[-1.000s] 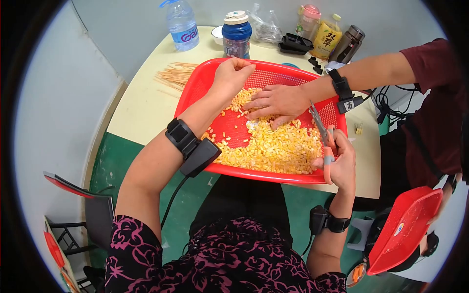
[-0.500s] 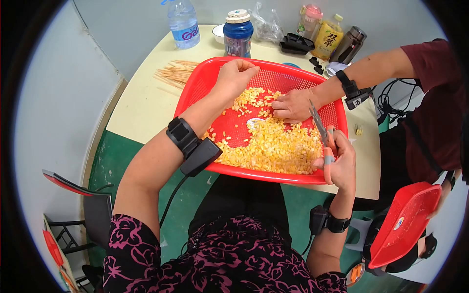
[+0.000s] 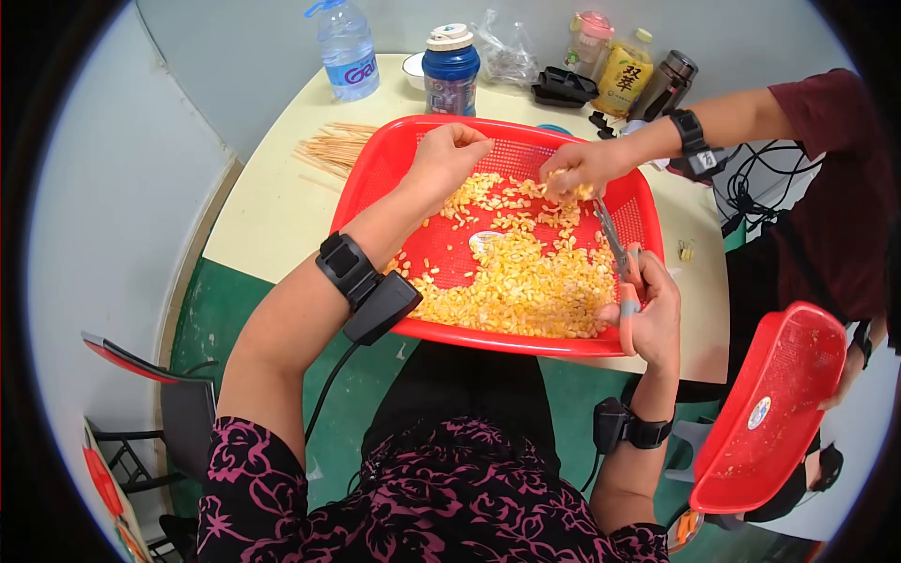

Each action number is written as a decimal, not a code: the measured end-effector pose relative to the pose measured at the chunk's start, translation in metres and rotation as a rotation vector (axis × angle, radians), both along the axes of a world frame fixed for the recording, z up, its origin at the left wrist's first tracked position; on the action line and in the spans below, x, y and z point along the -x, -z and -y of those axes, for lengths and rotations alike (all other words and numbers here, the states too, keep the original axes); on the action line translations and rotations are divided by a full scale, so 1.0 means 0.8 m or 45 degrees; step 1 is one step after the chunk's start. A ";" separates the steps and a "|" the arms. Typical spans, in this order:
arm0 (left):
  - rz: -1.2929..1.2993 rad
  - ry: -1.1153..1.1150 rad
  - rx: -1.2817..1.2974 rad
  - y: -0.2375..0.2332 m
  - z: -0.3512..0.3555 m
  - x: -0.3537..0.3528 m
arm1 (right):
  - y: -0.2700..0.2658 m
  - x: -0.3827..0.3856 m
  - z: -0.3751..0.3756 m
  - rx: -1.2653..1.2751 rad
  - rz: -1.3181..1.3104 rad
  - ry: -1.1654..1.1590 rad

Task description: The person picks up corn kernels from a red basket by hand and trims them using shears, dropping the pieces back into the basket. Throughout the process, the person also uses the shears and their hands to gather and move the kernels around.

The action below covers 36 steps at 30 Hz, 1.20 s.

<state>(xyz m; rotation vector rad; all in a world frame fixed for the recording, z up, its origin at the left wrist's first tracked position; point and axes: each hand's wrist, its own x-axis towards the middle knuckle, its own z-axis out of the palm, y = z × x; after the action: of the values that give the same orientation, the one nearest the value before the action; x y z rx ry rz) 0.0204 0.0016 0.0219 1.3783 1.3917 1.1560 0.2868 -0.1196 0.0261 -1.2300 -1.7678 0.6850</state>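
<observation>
A red perforated basket (image 3: 511, 345) holds many loose yellow corn kernels (image 3: 526, 291), heaped along its near side. Over the basket's far left part is my left hand (image 3: 449, 159), thumb and fingers pinched together. Anything between those fingertips is too small or hidden to make out. At the near right corner, my right hand (image 3: 655, 319) is closed around scissors with orange handles (image 3: 628, 324), their blades pointing up across the basket's right side. Another person's hand (image 3: 582, 171) lifts a clump of kernels near the scissor tips.
The co-worker's other hand holds a second red basket (image 3: 793, 413) low at the right. Thin wooden sticks (image 3: 335, 148) lie left of my basket. Along the table's back stand a water bottle (image 3: 349, 56), a blue jar (image 3: 451, 75), a yellow bottle (image 3: 625, 75) and a dark flask (image 3: 668, 84).
The co-worker's hand has risen from the kernels with some in its grasp, and their second basket has tilted and shifted slightly left. My hands have stayed nearly in place.
</observation>
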 end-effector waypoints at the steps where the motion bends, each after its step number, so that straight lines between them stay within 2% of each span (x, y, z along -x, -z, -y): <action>1: 0.000 0.002 -0.002 0.000 0.000 0.000 | 0.000 0.000 0.000 -0.015 -0.017 -0.005; 4: -0.014 0.023 0.014 -0.002 0.000 0.001 | 0.000 -0.005 -0.001 -0.023 0.174 0.064; 11: -0.050 0.015 0.112 -0.003 -0.007 0.012 | -0.011 0.009 0.004 -0.009 0.110 0.116; 15: -0.215 0.093 0.261 0.004 -0.013 0.017 | -0.010 0.007 0.004 -0.010 0.056 0.095; 18: -0.578 0.061 0.322 0.018 -0.023 0.022 | -0.009 0.006 0.004 -0.024 0.066 0.096; 21: -0.815 -0.097 0.229 0.031 -0.023 0.025 | -0.008 0.006 0.004 -0.002 0.084 0.101; 24: -0.863 -0.095 0.514 0.034 -0.025 0.033 | -0.009 0.005 0.004 -0.013 0.145 0.102; 27: -0.800 -0.147 0.633 0.039 -0.018 0.029 | -0.008 0.005 0.003 -0.023 0.134 0.097; 30: -0.827 0.026 0.775 0.041 -0.038 0.022 | -0.009 0.006 0.004 -0.033 0.087 0.081; 33: -0.952 0.142 0.707 0.047 -0.049 -0.010 | -0.011 0.007 0.006 -0.019 0.077 0.067; 36: -0.706 0.413 0.692 0.051 -0.063 -0.037 | -0.013 0.009 0.006 0.000 0.023 0.047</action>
<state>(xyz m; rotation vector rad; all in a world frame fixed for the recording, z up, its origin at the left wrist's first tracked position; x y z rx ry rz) 0.0502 0.0517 -0.0191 1.4887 1.6184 0.1490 0.2793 -0.1244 0.0362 -1.2695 -1.7558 0.6541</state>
